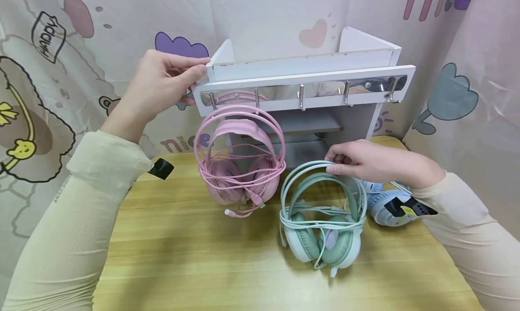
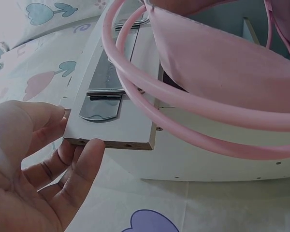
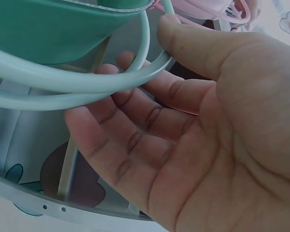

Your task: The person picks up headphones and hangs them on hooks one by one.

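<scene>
In the head view my left hand (image 1: 162, 83) pinches the upper left corner of a white shelf (image 1: 302, 69) between thumb and fingers. Pink headphones (image 1: 239, 160), with their cable wound round them, hang by the headband at the left end of the shelf's hook rail (image 1: 325, 92). My right hand (image 1: 367, 162) holds mint-green headphones (image 1: 322, 216) by the top of the headband, in front of the shelf. In the right wrist view, the thumb and fingers are around the green headband tubes (image 3: 87, 87). Blue headphones (image 1: 390, 207) lie at the right, partly hidden by my right forearm.
The white shelf stands at the back of a wooden table (image 1: 195, 266), with several metal hooks along its front. Behind and beside it hangs a patterned curtain (image 1: 268, 22). Lower shelf boards (image 1: 304, 121) show under the hook rail.
</scene>
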Motion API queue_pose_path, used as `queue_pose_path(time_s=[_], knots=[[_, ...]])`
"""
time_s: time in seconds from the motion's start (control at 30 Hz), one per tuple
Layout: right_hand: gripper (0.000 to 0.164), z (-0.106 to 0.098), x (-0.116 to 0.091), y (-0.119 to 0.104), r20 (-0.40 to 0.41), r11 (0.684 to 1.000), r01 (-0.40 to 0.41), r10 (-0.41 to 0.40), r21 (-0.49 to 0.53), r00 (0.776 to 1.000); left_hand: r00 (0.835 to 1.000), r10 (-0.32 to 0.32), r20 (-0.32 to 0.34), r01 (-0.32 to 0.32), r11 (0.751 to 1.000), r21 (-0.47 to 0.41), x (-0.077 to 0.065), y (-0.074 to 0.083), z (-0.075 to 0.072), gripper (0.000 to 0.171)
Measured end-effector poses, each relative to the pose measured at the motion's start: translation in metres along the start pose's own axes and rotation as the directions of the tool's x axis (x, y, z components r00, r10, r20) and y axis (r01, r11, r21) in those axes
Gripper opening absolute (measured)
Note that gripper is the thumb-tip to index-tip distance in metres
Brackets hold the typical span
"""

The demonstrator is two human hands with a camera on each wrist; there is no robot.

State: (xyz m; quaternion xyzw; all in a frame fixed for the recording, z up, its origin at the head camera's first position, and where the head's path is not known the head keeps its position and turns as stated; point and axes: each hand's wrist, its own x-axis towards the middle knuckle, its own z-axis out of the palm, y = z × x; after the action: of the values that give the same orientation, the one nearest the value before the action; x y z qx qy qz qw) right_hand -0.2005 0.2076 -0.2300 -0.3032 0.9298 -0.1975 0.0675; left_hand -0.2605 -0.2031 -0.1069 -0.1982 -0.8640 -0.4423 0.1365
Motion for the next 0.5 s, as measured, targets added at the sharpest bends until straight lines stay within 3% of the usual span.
queue_pose_path(time_s=[0.5], knots=[[0.012, -0.002, -0.014, -0.014, -0.102, 0.994, 0.095, -0.100, -0.052, 0.990, 1.000, 0.002, -0.001, -0.002, 1.000, -0.002, -0.001, 0.001, 0.000, 0.034]])
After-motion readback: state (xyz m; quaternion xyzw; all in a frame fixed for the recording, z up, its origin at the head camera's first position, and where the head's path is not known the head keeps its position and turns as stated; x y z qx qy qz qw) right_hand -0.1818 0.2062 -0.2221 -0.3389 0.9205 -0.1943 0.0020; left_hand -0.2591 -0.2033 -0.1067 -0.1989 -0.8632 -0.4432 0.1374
